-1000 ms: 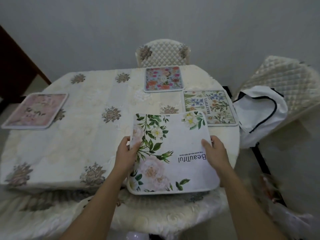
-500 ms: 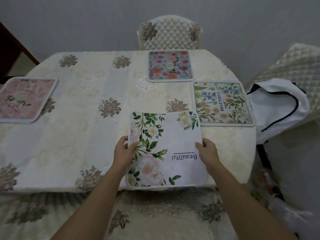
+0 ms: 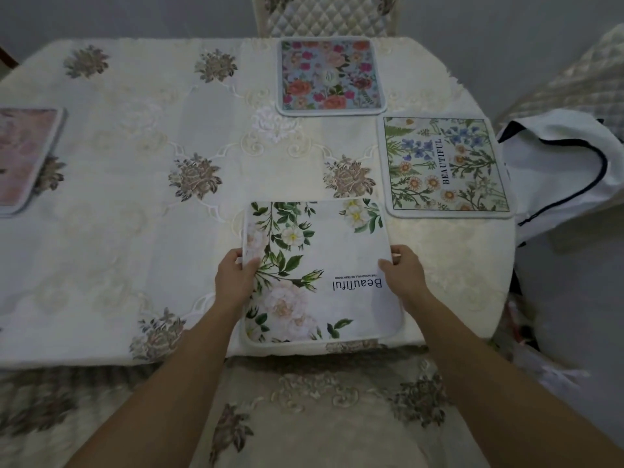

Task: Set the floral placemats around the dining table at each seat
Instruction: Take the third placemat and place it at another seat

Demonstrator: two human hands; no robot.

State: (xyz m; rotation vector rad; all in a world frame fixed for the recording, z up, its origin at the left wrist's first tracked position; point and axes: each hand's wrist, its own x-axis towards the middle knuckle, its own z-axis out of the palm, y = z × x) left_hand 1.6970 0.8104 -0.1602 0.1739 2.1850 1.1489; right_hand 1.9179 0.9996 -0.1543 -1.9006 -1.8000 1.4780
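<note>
The white mat (image 3: 324, 265), printed with green leaves, pale roses and the word "Beautiful", lies on the near edge of the table (image 3: 135, 248), its near border reaching the table's rim. The lettering reads upside down from the wearer's side. The left hand (image 3: 234, 282) pinches the mat's left edge, thumb on top and fingers curled beneath. The right hand (image 3: 403, 275) grips the right edge the same way, thumb lying on the printed face. Whether the mat rests fully flat or is lifted slightly at the sides is hard to tell from this angle.

Three other mats are on the table. A green mat (image 3: 445, 165) with blue and orange flowers and the word "BEAUTIFUL" sits just beyond and to the right of the white one, near it but apart, at the table's right edge. A blue mat (image 3: 331, 76) with red and pink roses lies at the far edge, in front of a quilted chair (image 3: 324, 15). A pink mat (image 3: 23, 157) is at the far left, partly cut off by the frame.

A cream tablecloth (image 3: 304, 417) with embroidered flowers covers the table and hangs down in front. A white bag (image 3: 557, 163) with dark trim sits to the right, just beside the green mat.
</note>
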